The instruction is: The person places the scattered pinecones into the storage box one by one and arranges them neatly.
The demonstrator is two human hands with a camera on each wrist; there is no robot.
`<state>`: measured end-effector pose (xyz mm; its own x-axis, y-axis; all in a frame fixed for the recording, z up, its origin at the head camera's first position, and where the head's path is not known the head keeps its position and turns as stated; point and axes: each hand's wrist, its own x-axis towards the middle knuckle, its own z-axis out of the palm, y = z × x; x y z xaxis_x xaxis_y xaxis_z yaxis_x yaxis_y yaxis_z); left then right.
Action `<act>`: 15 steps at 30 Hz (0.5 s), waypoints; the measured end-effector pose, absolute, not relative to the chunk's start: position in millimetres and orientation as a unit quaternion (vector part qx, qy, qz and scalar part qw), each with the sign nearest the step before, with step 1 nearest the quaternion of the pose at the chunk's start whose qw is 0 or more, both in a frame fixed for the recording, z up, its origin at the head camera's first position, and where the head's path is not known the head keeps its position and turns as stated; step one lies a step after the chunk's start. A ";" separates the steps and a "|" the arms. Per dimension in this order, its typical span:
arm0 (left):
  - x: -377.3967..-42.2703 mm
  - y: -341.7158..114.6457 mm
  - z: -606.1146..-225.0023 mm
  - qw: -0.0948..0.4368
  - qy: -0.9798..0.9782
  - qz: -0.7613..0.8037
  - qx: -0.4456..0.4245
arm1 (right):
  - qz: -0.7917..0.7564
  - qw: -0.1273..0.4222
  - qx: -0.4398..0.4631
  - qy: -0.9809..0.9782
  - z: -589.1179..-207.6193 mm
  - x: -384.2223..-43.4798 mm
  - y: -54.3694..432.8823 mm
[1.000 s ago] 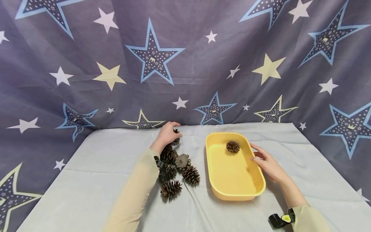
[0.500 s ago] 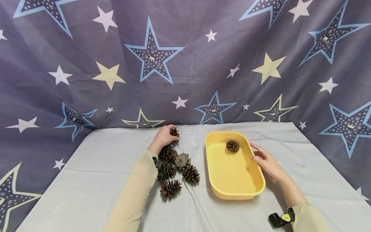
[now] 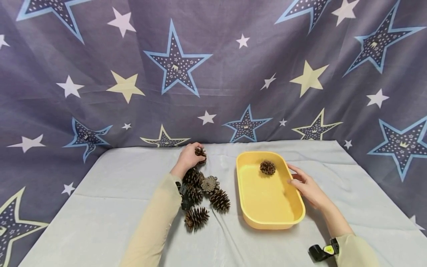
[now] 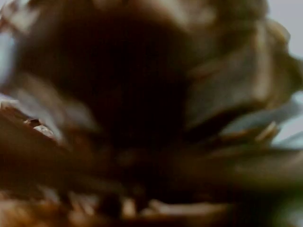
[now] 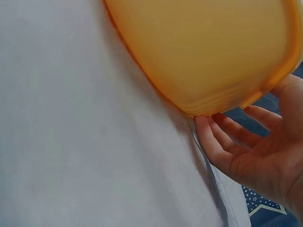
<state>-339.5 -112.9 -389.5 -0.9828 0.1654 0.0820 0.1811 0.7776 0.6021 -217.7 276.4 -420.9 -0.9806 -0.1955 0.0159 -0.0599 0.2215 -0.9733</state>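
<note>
At the far end of a cluster of brown pine cones (image 3: 219,201), my left hand (image 3: 188,158) grips one pine cone (image 3: 201,152) between thumb and fingers. Dark, blurred pine cone scales (image 4: 236,80) fill the left wrist view and hide the fingers. On the right stands a yellow plastic tub (image 3: 267,200) with a single pine cone (image 3: 267,167) near its far end. My right hand (image 3: 308,189) holds the tub's right side, thumb over the rim and fingers against the outer wall. The right wrist view has those fingers (image 5: 222,142) under the tub's edge.
A pale cloth covers the table (image 3: 93,218). Behind it hangs a dark curtain (image 3: 213,74) printed with stars. One pine cone (image 3: 197,218) lies nearest the front of the cluster, and a greyish one (image 3: 209,184) shows its round base. Black wrist cameras (image 3: 320,253) sit on both forearms.
My left hand has come down and slightly left, its fingers closing round the far pine cone. My right hand and the tub stay where they were.
</note>
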 end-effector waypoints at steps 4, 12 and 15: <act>-339.2 -114.0 -390.2 0.015 -0.941 -0.325 -0.087 | -0.619 0.054 -0.083 0.779 -421.1 -217.7 276.3; -339.3 -115.8 -391.6 0.022 -0.943 -0.321 -0.081 | -0.619 0.054 -0.082 0.779 -420.7 -217.0 276.5; -338.4 -116.0 -391.3 0.029 -0.941 -0.329 -0.076 | -0.617 0.056 -0.084 0.780 -420.6 -216.0 277.3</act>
<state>-338.4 -116.0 -391.3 -0.9866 0.1245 0.1054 0.1630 0.7725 0.6138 -216.0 277.3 -420.6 -0.9797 -0.1997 0.0168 -0.0623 0.2241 -0.9726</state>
